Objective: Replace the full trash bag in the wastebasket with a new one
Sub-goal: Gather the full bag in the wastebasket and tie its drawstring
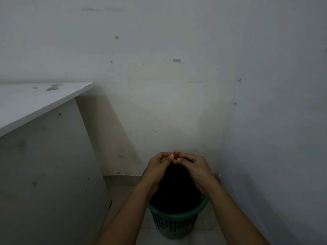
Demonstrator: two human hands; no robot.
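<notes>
Above the green wastebasket [174, 221], both hands meet at the gathered neck of the black trash bag [174, 188]: the left hand [159, 167] and right hand [192, 167] pinch its red tie [177, 153]. The full bag sits inside the wastebasket; lifting out and relining seem left.

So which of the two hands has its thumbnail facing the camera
The left hand. Its pale thumbnail faces the camera just left of the red drawstring atop the black trash bag; the right hand shows mainly its back.
</notes>
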